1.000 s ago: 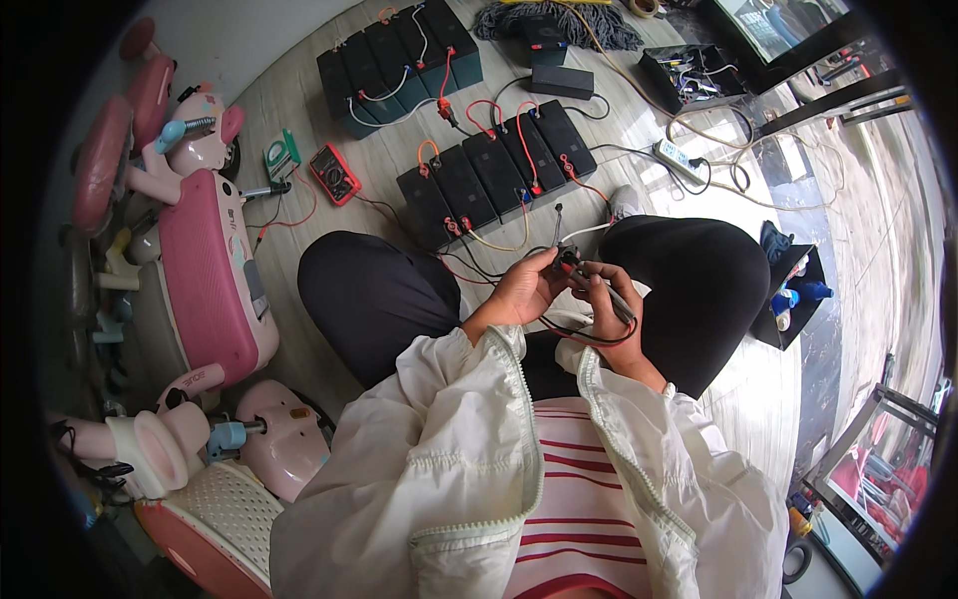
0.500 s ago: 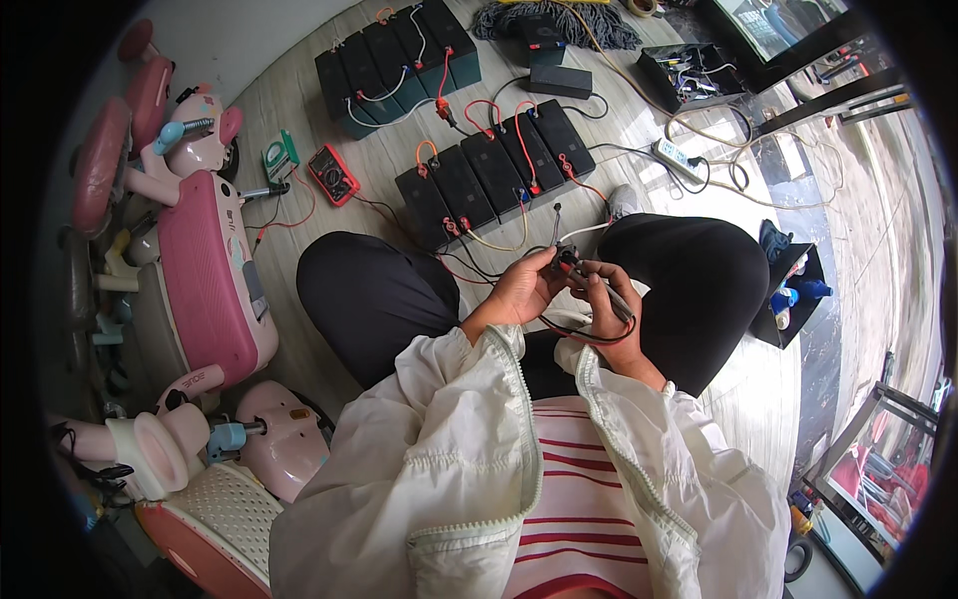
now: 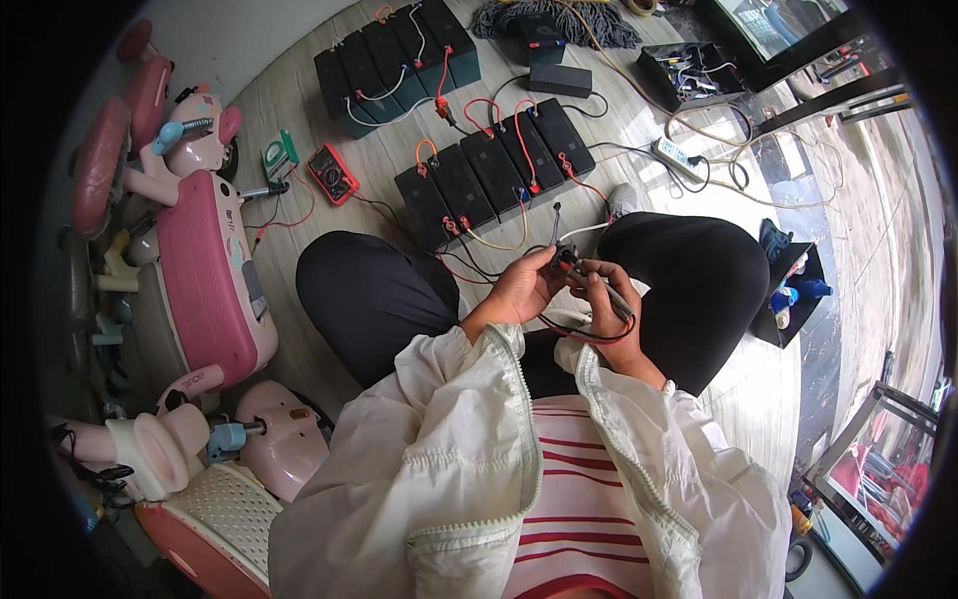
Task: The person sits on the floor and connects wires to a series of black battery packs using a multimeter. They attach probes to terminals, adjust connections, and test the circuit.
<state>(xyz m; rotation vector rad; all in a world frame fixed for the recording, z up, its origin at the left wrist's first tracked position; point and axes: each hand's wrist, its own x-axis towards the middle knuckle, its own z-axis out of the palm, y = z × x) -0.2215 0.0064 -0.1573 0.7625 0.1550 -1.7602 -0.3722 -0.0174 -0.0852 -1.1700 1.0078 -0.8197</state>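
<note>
Evidently pinched a black plug [image 3: 566,252] between the thumb and fingertips of the left hand [image 3: 519,288], low over the gap between the knees [image 3: 374,299]. Grasped a slim grey probe [image 3: 621,291] in the right hand [image 3: 612,317], or so judged from the pen-like shape, with fingers curled round the shaft and the front end toward the plug. Could not tell, at so small a size, whether touching the contacts or just beside them. Had thin dark and red leads [image 3: 577,335] in a loop under the right hand, probably for slack in turning the wrist. Likely brought plug and probe together over the lap to brace one hand against the other and to have a small opening in plain sight. Had a red multimeter [image 3: 333,176] face up on the floor [image 3: 279,103] beyond the left knee, perhaps for reading at a glance. Had the front batteries [image 3: 454,180] side by side just past the knees, presumably close-set to suit the short jumpers [image 3: 522,150] across the tops, and the rear batteries [image 3: 374,75] in a similar row farther off. Had a black adapter [image 3: 560,80] near the rear row and a white power strip [image 3: 677,158] off to the right, apparently within reach of the cords. Saw dark lettering on the pink scooter [image 3: 210,270] at the left, and small print round the multimeter's dial. Could make out only faint marks on the battery tops, and no writing on plug or probe.
</note>
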